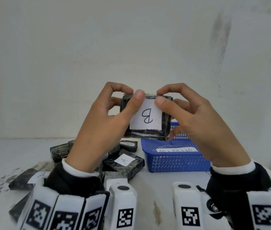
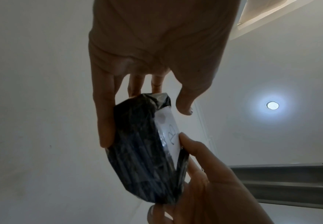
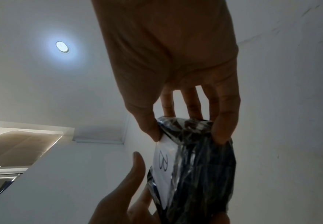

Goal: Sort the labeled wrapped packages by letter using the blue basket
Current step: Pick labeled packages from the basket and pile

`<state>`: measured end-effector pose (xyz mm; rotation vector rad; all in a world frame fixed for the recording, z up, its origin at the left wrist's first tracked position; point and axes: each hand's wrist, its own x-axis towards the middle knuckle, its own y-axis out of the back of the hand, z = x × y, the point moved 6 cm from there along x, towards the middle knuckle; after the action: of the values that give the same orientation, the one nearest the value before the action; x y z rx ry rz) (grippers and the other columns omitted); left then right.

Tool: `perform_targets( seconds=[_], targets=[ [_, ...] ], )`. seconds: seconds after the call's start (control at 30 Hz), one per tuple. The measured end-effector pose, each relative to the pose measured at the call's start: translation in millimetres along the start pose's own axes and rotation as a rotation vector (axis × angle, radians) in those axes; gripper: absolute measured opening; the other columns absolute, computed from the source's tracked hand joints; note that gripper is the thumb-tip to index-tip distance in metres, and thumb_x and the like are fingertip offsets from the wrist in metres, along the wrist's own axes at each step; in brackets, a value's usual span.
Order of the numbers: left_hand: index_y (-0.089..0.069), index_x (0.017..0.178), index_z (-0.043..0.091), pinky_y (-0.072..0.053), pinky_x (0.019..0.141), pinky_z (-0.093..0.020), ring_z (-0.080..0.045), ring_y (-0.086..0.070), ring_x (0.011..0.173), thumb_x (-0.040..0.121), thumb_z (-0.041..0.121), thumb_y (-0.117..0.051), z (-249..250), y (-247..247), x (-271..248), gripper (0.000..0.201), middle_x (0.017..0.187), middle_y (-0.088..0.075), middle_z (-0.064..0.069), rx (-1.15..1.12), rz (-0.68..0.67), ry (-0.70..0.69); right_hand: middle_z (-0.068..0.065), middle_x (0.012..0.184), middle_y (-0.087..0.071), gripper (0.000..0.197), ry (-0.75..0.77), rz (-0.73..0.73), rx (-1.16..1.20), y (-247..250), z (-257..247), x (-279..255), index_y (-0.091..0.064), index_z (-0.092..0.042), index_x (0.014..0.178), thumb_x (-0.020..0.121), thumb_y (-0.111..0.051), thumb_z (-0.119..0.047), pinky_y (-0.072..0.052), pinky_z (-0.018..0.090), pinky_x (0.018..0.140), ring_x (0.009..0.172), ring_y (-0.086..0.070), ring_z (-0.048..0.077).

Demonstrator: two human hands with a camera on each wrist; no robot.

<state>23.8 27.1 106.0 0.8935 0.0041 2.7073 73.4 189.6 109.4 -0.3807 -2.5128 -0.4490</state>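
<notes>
I hold a black plastic-wrapped package (image 1: 148, 118) with a white label marked "B" up in front of the wall, above the table. My left hand (image 1: 134, 93) grips its left side, thumb on the front face and fingers behind. My right hand (image 1: 159, 97) pinches its top right edge, with the other fingers curled behind. The left wrist view shows the package (image 2: 141, 151) edge-on in my left hand (image 2: 144, 121). In the right wrist view my right hand (image 3: 188, 134) holds the package (image 3: 199, 174). The blue basket (image 1: 173, 165) stands on the table below right.
A paper strip with writing (image 1: 176, 150) lies inside the basket. Several black wrapped packages are piled on the white table (image 1: 156, 193) left of the basket, two showing "A" labels (image 1: 124, 161) (image 1: 37, 176). A plain wall rises right behind the table.
</notes>
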Motion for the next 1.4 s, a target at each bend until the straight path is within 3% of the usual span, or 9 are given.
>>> perform_targets(
  seconds=[0.2,0.37,0.6,0.77,0.93,1.0,1.1,1.23,1.4],
  targets=[
    [-0.063,0.107,0.029,-0.062,0.065,-0.037,-0.019,-0.071,0.083,0.093,0.043,-0.054,-8,-1,2,0.022,0.08,-0.069,0.014,-0.113,-0.053,0.126,-0.012,0.111,-0.073,0.04,0.065,0.017,-0.063,1,1,2,-0.062,-0.045,0.124,0.086,-0.074,-0.045,-0.054,0.037,0.089,0.102,-0.069,0.011],
    [-0.065,0.1,0.019,-0.061,0.078,-0.04,-0.023,-0.071,0.09,0.091,0.036,-0.059,-7,3,4,0.02,0.102,-0.07,-0.002,-0.132,-0.01,0.058,0.001,0.104,-0.077,0.037,-0.028,0.006,0.042,1,2,2,-0.069,-0.03,0.119,0.086,-0.066,-0.045,-0.06,0.036,0.086,0.098,-0.073,0.02],
    [-0.063,0.089,0.022,-0.059,0.073,-0.036,-0.017,-0.069,0.077,0.092,0.035,-0.058,-4,2,3,0.014,0.086,-0.071,-0.004,-0.106,-0.047,0.021,0.003,0.088,-0.077,0.02,-0.023,-0.021,0.048,1,0,0,-0.069,-0.024,0.095,0.084,-0.068,-0.04,-0.06,0.038,0.083,0.08,-0.071,0.018],
    [-0.067,0.092,0.025,-0.057,0.066,-0.029,-0.011,-0.068,0.071,0.085,0.044,-0.06,3,-2,0,0.021,0.082,-0.07,0.001,-0.064,-0.055,-0.037,0.006,0.098,-0.076,0.044,-0.011,-0.042,0.008,-5,1,0,-0.072,-0.025,0.095,0.066,-0.069,-0.058,-0.06,0.037,0.078,0.089,-0.074,0.023],
    [-0.059,0.119,0.024,-0.051,0.075,-0.027,-0.01,-0.068,0.086,0.072,0.057,-0.069,-3,2,4,0.058,0.094,-0.073,0.006,-0.154,-0.041,-0.027,0.003,0.083,-0.074,0.022,-0.044,0.018,0.163,-2,2,2,-0.065,-0.018,0.093,0.091,-0.062,-0.04,-0.062,0.038,0.07,0.079,-0.074,0.024],
    [-0.055,0.126,0.029,-0.047,0.083,-0.028,-0.012,-0.069,0.095,0.061,0.053,-0.075,-9,5,8,0.072,0.108,-0.072,0.001,-0.156,-0.038,0.013,0.001,0.083,-0.071,0.021,-0.069,0.032,0.235,-1,4,3,-0.063,-0.018,0.095,0.097,-0.055,-0.038,-0.062,0.045,0.074,0.078,-0.073,0.024],
    [-0.06,0.12,0.03,-0.051,0.08,-0.018,-0.011,-0.071,0.093,0.074,0.03,-0.082,-9,6,7,0.051,0.106,-0.073,0.006,-0.079,-0.021,0.001,-0.002,0.083,-0.073,0.023,-0.092,-0.007,0.088,-4,7,3,-0.064,-0.026,0.103,0.099,-0.05,-0.044,-0.058,0.04,0.075,0.081,-0.072,0.018],
    [-0.063,0.112,0.034,-0.056,0.086,-0.033,-0.015,-0.071,0.094,0.079,0.014,-0.076,-7,10,7,0.041,0.108,-0.069,0.014,-0.009,0.034,-0.082,-0.006,0.097,-0.075,0.05,-0.083,-0.023,-0.035,-6,4,2,-0.061,-0.049,0.117,0.076,-0.046,-0.073,-0.057,0.03,0.067,0.083,-0.074,0.01],
    [-0.059,0.125,0.033,-0.046,0.081,-0.007,0.005,-0.062,0.103,0.08,0.013,-0.077,1,0,3,0.053,0.117,-0.065,0.015,0.066,-0.061,-0.145,-0.007,0.089,-0.077,0.031,-0.078,-0.029,-0.01,-10,2,0,-0.072,-0.037,0.105,0.081,-0.065,-0.056,-0.062,0.031,0.067,0.078,-0.073,0.012]
  ],
)
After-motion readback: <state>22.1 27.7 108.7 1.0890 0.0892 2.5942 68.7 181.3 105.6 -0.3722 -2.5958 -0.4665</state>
